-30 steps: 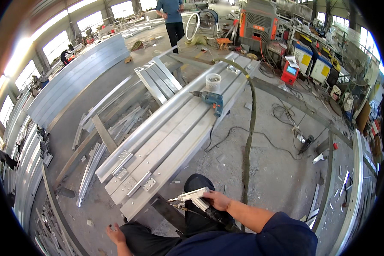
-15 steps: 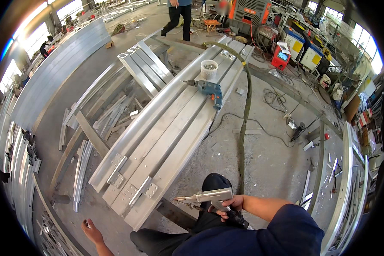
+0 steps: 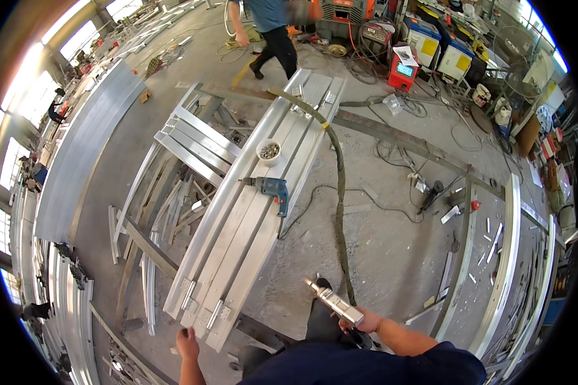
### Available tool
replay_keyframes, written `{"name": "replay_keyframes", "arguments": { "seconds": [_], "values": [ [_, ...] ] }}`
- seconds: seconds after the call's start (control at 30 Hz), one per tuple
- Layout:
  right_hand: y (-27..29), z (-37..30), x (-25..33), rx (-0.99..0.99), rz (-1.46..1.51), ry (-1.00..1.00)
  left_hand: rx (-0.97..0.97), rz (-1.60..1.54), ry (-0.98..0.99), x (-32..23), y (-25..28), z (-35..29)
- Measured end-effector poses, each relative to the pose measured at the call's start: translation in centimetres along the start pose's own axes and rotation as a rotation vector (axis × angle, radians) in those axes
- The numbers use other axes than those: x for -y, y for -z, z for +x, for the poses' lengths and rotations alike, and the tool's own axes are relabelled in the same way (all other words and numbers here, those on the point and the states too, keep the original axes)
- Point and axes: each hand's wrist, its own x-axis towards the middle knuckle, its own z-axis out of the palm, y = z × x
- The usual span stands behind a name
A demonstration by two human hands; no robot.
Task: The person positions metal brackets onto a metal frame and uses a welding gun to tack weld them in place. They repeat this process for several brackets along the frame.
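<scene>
My right hand (image 3: pixel 359 321) is wrapped round the grip of a handheld welding gun (image 3: pixel 340 305) with a silver boxy body and a copper-coloured nozzle pointing up and left. My left hand (image 3: pixel 187 344) is by the lower end of a long ribbed aluminium panel (image 3: pixel 237 237), its fingers curled; whether it touches the panel is unclear. Two hinges, a left hinge (image 3: pixel 188 295) and a right hinge (image 3: pixel 216 314), lie across the panel's near end. Farther up, a blue cordless drill (image 3: pixel 271 190) rests on its side, beyond it a white tub (image 3: pixel 269 153) of small metal fasteners.
A thick sleeved hose (image 3: pixel 338 212) crosses the panel's far end and runs down the floor. Steel beams (image 3: pixel 417 141) form a low frame. Aluminium offcuts (image 3: pixel 180 205) are scattered at left. A co-worker (image 3: pixel 273 35) walks beyond the panel; a red machine (image 3: pixel 402 74) stands far right.
My view has shifted and I stand more upright. The gun's nozzle has swung upward. My left hand has come close to the panel's end, its fingers more curled. The co-worker has moved.
</scene>
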Motion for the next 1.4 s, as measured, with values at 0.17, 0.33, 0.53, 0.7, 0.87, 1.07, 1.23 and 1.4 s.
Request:
{"name": "replay_keyframes", "arguments": {
  "seconds": [0.17,0.33,0.53,0.7,0.87,1.07,1.23,1.4],
  "values": [
    [1.9,-2.9,7.6,-0.405,0.138,0.126,0.602,-0.006,-0.243,-23.9,-3.0,-2.3],
    [3.7,-2.0,17.1,-0.567,0.156,0.218,1.192,-0.094,-0.804,-43.4,-8.6,-8.9],
    [0.5,0.5,28.3,-0.495,-0.141,0.22,1.678,-0.841,-0.131,-50.0,-15.9,-15.9],
    [4.9,1.8,25.8,-0.369,0.29,0.482,1.825,-0.849,0.243,-52.4,-17.1,-13.0],
    [16.5,1.6,11.5,-0.859,-0.357,-0.127,1.949,-0.89,0.323,-56.6,-18.4,-6.8],
    [16.1,-0.3,-6.2,-0.665,-0.578,-0.836,2.005,-0.991,0.451,-59.2,-16.9,-0.3],
    [13.7,2.1,-3.5,-0.927,0.33,-0.577,1.897,-1.022,0.559,-61.5,-17.8,2.2],
    [18.8,2.1,1.0,-1.037,0.452,-0.329,1.831,-1.061,0.64,-64.8,-19.6,3.3]
  ]
}}
